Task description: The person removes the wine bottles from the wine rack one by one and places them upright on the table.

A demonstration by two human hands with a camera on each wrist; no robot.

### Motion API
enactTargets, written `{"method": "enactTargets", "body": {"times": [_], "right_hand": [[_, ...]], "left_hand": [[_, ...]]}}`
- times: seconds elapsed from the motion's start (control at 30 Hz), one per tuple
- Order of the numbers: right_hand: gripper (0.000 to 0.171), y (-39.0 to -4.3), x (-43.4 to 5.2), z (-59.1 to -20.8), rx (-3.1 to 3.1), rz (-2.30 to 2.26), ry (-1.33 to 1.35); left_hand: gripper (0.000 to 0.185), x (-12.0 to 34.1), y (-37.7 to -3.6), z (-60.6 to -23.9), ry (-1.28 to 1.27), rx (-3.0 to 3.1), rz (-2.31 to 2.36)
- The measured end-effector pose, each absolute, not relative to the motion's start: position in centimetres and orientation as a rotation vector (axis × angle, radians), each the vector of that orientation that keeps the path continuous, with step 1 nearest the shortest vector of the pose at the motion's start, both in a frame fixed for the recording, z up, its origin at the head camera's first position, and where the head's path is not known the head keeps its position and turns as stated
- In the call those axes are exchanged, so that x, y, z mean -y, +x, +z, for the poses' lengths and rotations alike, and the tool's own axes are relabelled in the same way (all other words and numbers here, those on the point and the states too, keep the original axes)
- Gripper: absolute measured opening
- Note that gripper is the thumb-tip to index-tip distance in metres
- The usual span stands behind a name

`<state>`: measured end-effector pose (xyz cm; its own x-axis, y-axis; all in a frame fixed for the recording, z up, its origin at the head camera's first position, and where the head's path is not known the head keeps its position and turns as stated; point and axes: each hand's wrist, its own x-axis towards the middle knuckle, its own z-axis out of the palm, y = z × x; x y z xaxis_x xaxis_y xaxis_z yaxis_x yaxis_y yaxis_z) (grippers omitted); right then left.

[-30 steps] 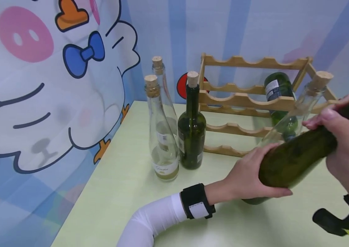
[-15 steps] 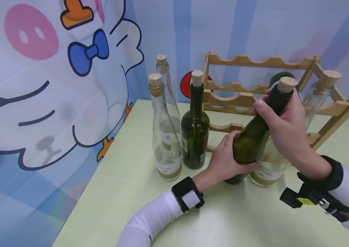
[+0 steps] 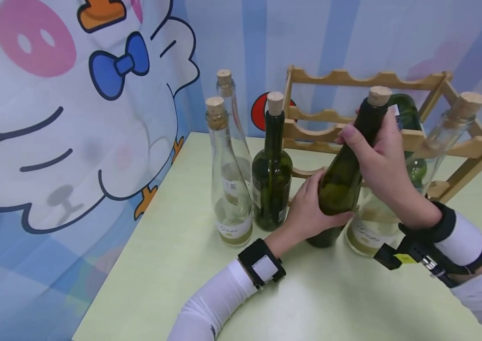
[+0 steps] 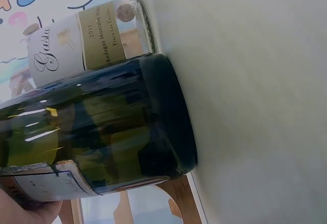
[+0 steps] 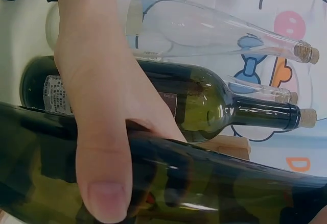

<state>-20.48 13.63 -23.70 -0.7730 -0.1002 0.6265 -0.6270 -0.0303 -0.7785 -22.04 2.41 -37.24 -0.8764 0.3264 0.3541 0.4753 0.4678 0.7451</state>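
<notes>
I hold a dark green corked bottle (image 3: 343, 180) with both hands, tilted with its neck to the right. Its base is at the table (image 3: 172, 265), beside a leaning clear bottle (image 3: 373, 227). My left hand (image 3: 323, 201) grips the lower body, thumb in front. My right hand (image 3: 366, 137) grips the neck just below the cork (image 3: 379, 94). The left wrist view shows the dark base (image 4: 168, 127) at the table (image 4: 255, 81), next to a clear bottle's label (image 4: 82, 40). The right wrist view shows my left hand's thumb (image 5: 102, 183) across the dark bottle (image 5: 230, 193).
Two clear corked bottles (image 3: 229, 189) (image 3: 230, 123) and a green one (image 3: 271, 184) stand left of my hands. Behind them is a wooden rack (image 3: 368, 78) with a green bottle (image 3: 407, 113) lying in it. A cartoon wall (image 3: 53, 118) borders the table's left side.
The dark bottle swung from lying nearly level at the right to nearly upright, and moved left until its base came down at the table. Both hands kept hold of it.
</notes>
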Motion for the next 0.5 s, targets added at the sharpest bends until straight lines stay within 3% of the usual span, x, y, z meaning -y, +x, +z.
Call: {"method": "enactTargets", "body": {"times": [0.2,0.37,0.5], "right_hand": [[0.029,-19.9,-14.3,-23.6,2.030,1.726,0.684],[0.053,-18.1,-16.3,-23.4,2.352,1.484,0.599],[0.064,-15.9,-19.3,-22.4,2.254,1.550,0.666]], "left_hand": [[0.088,-2.6,-22.0,-36.9,-0.716,2.561,-1.364],[0.088,-2.7,-21.8,-37.1,-0.709,2.575,-1.337],[0.089,-2.8,-21.7,-37.3,-0.682,2.583,-1.328]]}}
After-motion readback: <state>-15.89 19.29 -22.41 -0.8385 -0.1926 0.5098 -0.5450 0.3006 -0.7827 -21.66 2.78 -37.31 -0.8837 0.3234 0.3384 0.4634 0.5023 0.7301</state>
